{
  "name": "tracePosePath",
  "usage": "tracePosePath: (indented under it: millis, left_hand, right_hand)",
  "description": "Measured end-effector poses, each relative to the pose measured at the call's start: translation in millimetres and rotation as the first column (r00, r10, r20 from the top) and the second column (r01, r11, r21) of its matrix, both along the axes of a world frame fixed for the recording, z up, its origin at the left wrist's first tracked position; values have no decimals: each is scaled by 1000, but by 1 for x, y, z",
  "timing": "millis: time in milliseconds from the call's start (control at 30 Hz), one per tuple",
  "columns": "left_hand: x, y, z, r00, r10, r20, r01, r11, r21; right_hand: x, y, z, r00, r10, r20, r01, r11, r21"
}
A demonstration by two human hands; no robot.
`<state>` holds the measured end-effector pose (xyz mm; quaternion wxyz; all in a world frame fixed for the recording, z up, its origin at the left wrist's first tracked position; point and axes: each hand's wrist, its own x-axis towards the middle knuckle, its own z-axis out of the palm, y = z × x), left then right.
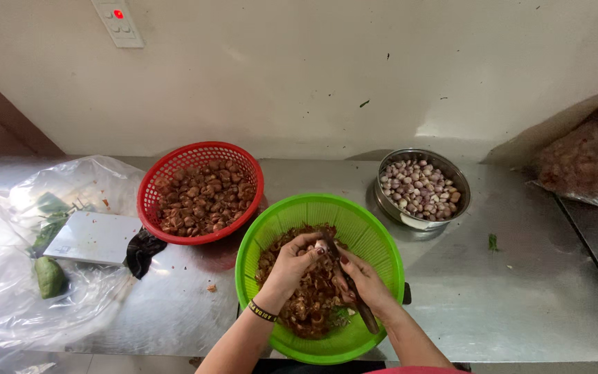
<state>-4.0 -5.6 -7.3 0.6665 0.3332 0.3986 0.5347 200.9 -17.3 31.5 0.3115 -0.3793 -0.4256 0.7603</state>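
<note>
L hand [292, 262] pinching small shallot [320, 245] over green basket [382, 242]; R hand [365, 280] closed on knife [351, 291]. Light, firm, probably slippery w/ papery skin; best held at ends.

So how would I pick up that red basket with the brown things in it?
Take the red basket by its thick rim, one hand on each side, coming from above. The walls are thin open mesh and it is full, so the stiff rim gives the safest hold.

Knife [354, 294] blade mostly hidden between the hands, clear plastic bag [8, 263] cut off at left edge, bagged brown goods [579, 166] blurred, cropped at right.
</note>
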Motion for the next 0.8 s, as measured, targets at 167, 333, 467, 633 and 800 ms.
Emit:
tracePosePath:
  millis: [167, 333, 467, 633, 800]
  left_hand:
    - [-14, 1, 1, 969, -16, -248, 57, 985, 161]
    - [-12, 1, 13, 988, -34, -153, 54, 991, 126]
    - [-11, -5, 23, 967, -22, -252, 47, 994, 94]
    - [-12, -7, 19, 995, -80, -67, 89, 984, 154]
    - [-12, -3, 2, 991, -95, 93, 98, 995, -29]
  right_hand:
    - [7, 0, 6, 999, 52, 16, -49, 989, -139]
    - [5, 3, 9, 996, 15, -83, -28, 987, -158]
    - [0, -4, 15, 999, 37, -21, -38, 997, -72]
    - [-1, -4, 19, 990, 6, -141, -31, 984, -176]
    - [-4, -3, 1, 998, -17, -62, 15, 999, -30]
